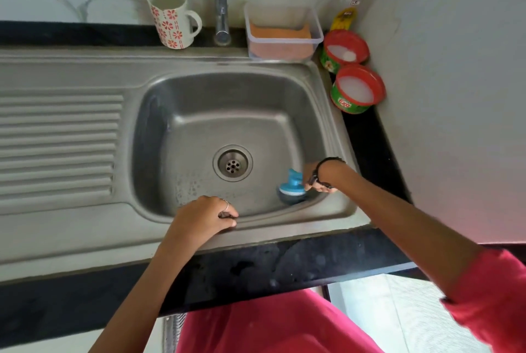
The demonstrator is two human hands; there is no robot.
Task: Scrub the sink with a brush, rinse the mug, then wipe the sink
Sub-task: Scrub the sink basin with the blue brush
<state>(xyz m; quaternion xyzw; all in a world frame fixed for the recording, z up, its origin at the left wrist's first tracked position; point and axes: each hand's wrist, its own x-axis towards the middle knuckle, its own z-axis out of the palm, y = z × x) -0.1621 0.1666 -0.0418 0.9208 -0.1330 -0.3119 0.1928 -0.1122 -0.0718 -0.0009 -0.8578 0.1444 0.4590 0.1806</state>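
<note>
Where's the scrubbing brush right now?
In the head view, the blue brush sits in the sink's near right corner, right of the drain, with the right hand beside its handle.

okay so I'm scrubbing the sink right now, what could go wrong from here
The right hand seems to be at the side of the blue brush rather than plainly gripping it, so it may slip in the wet basin corner. The mug beside the tap, apparently full, stands near the sink edge; a stray reach might tip it.
</note>
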